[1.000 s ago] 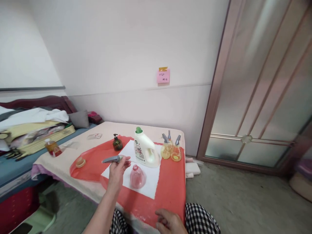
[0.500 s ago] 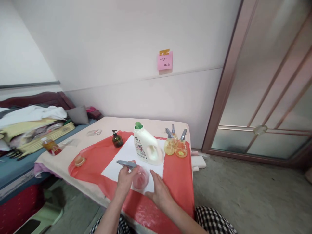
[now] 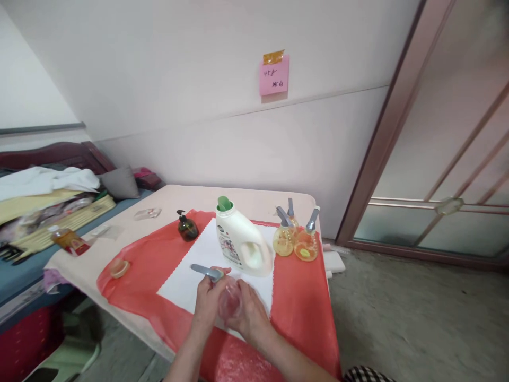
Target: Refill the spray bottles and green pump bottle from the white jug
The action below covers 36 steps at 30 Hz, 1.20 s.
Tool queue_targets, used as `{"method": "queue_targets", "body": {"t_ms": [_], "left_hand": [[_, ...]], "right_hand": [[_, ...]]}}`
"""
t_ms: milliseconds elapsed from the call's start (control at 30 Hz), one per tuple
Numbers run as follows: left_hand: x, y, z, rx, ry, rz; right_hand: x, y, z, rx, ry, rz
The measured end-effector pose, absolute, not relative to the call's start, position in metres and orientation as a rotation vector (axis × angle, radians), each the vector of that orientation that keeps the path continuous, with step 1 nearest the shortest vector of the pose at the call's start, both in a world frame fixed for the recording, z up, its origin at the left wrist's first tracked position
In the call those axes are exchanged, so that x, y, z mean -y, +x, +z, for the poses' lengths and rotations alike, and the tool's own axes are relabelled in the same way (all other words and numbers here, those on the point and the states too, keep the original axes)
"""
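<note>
A small pink bottle [image 3: 229,300] stands on the white sheet [image 3: 186,276] near the table's front. My right hand [image 3: 250,313] is wrapped round its right side. My left hand [image 3: 209,300] grips a grey pump head [image 3: 207,272] at the bottle's top, its nozzle pointing left. Just behind stands a white detergent jug [image 3: 240,244] with a green cap.
The table carries a red cloth [image 3: 143,265]. On it are a dark green pump bottle [image 3: 186,226], yellow pump bottles [image 3: 296,241] and a small orange cup [image 3: 118,268]. An orange-labelled bottle [image 3: 67,240] lies at the left edge. A bed with folded linen [image 3: 43,196] is further left.
My left hand carried the pump head from the left over to the pink bottle. My right hand rose from my lap and closed round the bottle.
</note>
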State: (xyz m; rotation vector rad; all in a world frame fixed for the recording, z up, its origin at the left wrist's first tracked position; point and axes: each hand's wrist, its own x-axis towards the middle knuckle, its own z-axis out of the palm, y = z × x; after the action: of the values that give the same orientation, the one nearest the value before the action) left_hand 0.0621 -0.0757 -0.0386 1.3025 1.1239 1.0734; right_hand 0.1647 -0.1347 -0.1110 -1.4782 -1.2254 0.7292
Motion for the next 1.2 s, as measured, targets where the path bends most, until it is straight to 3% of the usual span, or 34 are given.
{"method": "queue_targets", "body": {"t_ms": [267, 467, 600, 667, 833, 900, 1000, 1200], "left_hand": [[0.066, 0.054, -0.006, -0.752, 0.788, 1.159], [0.082, 0.035, 0.011, -0.665, 0.762, 1.166], [0.088, 0.024, 0.019, -0.667, 0.782, 1.074], [0.088, 0.021, 0.022, -0.651, 0.787, 1.038], [0.087, 0.022, 0.018, -0.638, 0.783, 0.985], [0.086, 0.027, 0.014, -0.657, 0.784, 1.021], [0.084, 0.032, 0.008, -0.719, 0.744, 1.146], [0.079, 0.029, 0.007, -0.804, 0.654, 1.313]], "right_hand": [[0.152, 0.176, -0.063, 1.390, -1.402, 0.397], [0.164, 0.177, -0.065, 1.551, -1.344, -0.001], [0.168, 0.176, -0.065, 1.595, -1.269, -0.086], [0.169, 0.175, -0.061, 1.522, -1.211, 0.112], [0.168, 0.169, -0.049, 0.789, -0.942, 1.332], [0.165, 0.166, -0.049, 0.429, -0.826, 1.629], [0.163, 0.164, -0.048, 0.248, -0.739, 1.773], [0.169, 0.167, -0.036, 0.428, -0.626, 1.619]]}}
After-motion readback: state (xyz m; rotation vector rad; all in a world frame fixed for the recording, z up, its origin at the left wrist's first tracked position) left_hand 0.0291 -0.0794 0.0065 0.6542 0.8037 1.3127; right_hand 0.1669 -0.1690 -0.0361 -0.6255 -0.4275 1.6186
